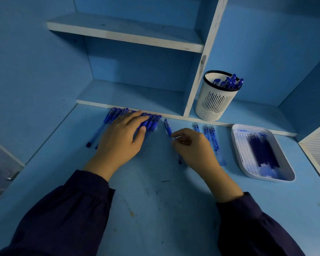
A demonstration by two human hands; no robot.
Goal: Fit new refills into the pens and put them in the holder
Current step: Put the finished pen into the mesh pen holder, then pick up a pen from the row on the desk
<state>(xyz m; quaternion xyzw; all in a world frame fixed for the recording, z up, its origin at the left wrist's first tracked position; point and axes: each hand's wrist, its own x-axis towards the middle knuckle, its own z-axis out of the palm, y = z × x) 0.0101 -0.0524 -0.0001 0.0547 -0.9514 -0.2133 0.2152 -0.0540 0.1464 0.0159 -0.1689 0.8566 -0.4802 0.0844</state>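
On the scuffed blue desk top (155, 209), seen from the head camera, a row of blue capped pens (111, 116) lies side by side against the white edge of a low shelf (137, 97). The left hand (122, 133) rests flat across that row, fingers straight and together, palm down on the barrels, with nothing gripped. Just to its right, apart from the row, a single blue pen (168, 128) lies with its cap end toward the shelf. The right hand (190, 146) has its fingers curled, and thumb and forefinger pinch this pen at mid-barrel. Beside that hand lie several clear slim tubes (213, 139), parallel to one another; blur hides whether they are barrels or refills. Farther right sits a white rounded plastic tray (262, 177) holding a bundle of dark blue refills (262, 150). A white slotted plastic holder with a black rim (214, 102) stands upright on the low shelf behind the tubes, and blue pens (229, 82) lean inside it against its right side. Dark sleeves (72, 209) cover both forearms.
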